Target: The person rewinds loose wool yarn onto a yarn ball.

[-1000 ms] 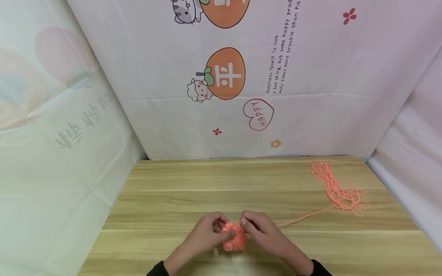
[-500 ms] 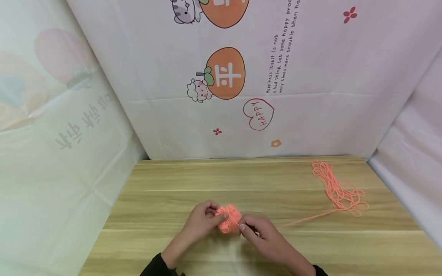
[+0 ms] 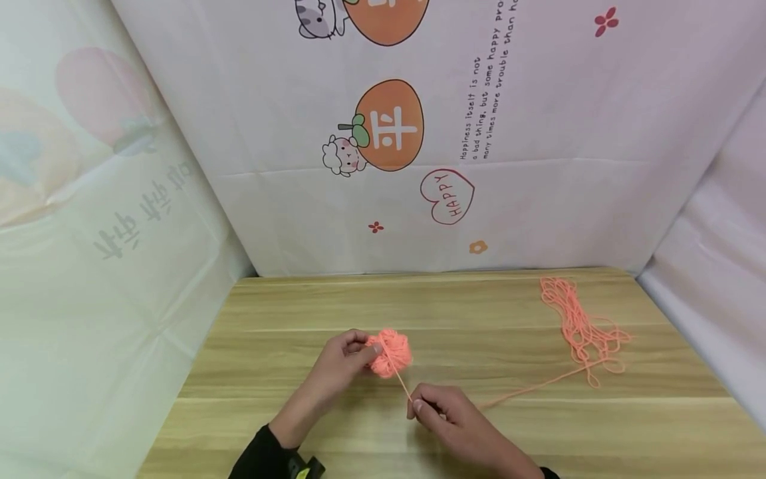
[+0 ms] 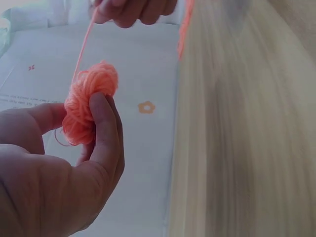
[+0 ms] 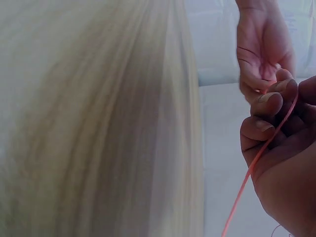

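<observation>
Nearest the camera, a person's right hand [image 3: 445, 412] pinches a taut strand of orange yarn [image 3: 399, 380] between curled fingers [image 5: 266, 104] just above a light wooden table [image 3: 287, 372]; the wrist view shows the strand running across those fingertips. Just beyond, the left hand [image 3: 338, 362] grips a small ball of orange yarn [image 3: 390, 352] between thumb and curled fingers, held up off the tabletop a little left of centre, with the strand stretching from the ball down to the right hand. From the right hand a slack length of yarn [image 3: 526, 386] trails across the wood to a loose tangle of orange yarn [image 3: 583, 326] lying near the table's far right corner, well apart from both hands. Dark sleeves [image 3: 263, 456] show at the bottom edge. Behind the table hangs a white printed backdrop [image 3: 538, 199]: a red heart outline [image 3: 447, 197] reads "HAPPY", an orange fruit [image 3: 389, 126] with a cartoon sheep beside it bears a white character, and slanted lines of small text begin "Happiness itself is not a bad thing"; the rest is too small to read surely
</observation>
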Motion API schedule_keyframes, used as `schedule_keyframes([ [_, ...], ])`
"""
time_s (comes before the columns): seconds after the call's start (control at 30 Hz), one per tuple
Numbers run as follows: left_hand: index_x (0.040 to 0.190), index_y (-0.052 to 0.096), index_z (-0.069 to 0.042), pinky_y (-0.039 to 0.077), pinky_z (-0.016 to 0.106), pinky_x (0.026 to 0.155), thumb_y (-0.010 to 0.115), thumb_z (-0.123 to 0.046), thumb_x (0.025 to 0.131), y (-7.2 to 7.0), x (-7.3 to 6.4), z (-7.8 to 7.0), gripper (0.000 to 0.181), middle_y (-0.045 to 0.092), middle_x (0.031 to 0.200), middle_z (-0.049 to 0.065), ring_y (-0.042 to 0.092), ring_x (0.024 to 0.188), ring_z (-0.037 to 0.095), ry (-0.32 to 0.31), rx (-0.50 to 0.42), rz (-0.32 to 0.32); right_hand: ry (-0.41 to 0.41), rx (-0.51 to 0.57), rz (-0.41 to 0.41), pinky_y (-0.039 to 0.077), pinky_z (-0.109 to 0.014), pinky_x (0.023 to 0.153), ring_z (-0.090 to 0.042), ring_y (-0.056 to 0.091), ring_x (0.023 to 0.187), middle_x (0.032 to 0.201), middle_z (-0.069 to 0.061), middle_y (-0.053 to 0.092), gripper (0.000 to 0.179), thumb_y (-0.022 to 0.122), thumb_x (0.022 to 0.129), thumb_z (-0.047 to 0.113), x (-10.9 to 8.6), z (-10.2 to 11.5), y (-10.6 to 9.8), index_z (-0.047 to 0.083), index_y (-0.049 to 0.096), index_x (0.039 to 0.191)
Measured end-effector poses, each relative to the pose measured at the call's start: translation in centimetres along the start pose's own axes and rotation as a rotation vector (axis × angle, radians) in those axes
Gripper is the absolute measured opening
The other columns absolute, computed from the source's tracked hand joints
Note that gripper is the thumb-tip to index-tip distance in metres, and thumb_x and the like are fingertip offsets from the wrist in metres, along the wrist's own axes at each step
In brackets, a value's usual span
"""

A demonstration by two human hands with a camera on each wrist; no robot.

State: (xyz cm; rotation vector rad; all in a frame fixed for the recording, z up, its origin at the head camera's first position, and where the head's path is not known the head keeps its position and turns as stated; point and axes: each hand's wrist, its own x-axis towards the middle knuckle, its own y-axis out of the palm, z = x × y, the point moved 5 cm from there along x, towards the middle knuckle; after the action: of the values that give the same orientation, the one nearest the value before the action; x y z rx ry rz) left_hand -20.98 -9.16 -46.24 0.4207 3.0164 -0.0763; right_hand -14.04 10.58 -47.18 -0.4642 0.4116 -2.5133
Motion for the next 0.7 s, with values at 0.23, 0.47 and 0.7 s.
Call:
schedule_keyframes([
  [0.23, 0.118, 0.056, 0.005, 0.051, 0.055, 0.085, 0.067, -0.026, 0.093, 0.7, 0.1, -0.8, 0.041, 0.067, 0.102, 0.018, 0.066, 0.09, 0.027, 0.011, -0.096, 0.094, -0.018, 0.002, 0.039, 0.041, -0.017, 0.052, -0.004, 0.043, 0.059, 0.068, 0.008, 0.048, 0.024, 0.044, 0.106, 0.018, 0.2, -0.5, 0.6, 0.02, 0.065, 0.093],
  [0.47, 0.119, 0.056, 0.004, 0.054, 0.047, 0.083, 0.065, -0.023, 0.095, 1.4, -0.3, -1.3, 0.038, 0.065, 0.105, 0.019, 0.066, 0.091, 0.027, 0.027, -0.165, 0.18, 0.053, 0.004, 0.055, 0.042, -0.018, 0.054, -0.004, 0.045, 0.062, 0.071, 0.001, 0.053, 0.029, 0.042, 0.107, 0.023, 0.6, -1.5, 0.7, 0.012, 0.066, 0.093],
  [0.7, 0.12, 0.059, 0.003, 0.056, 0.038, 0.079, 0.064, -0.017, 0.095, 3.2, -1.6, -1.8, 0.033, 0.065, 0.108, 0.018, 0.066, 0.092, 0.025, 0.017, -0.181, 0.332, 0.042, 0.002, 0.057, 0.044, -0.022, 0.055, -0.006, 0.047, 0.06, 0.07, 0.004, 0.052, 0.026, 0.04, 0.107, 0.024, 1.7, -2.2, 0.0, 0.013, 0.063, 0.104],
])
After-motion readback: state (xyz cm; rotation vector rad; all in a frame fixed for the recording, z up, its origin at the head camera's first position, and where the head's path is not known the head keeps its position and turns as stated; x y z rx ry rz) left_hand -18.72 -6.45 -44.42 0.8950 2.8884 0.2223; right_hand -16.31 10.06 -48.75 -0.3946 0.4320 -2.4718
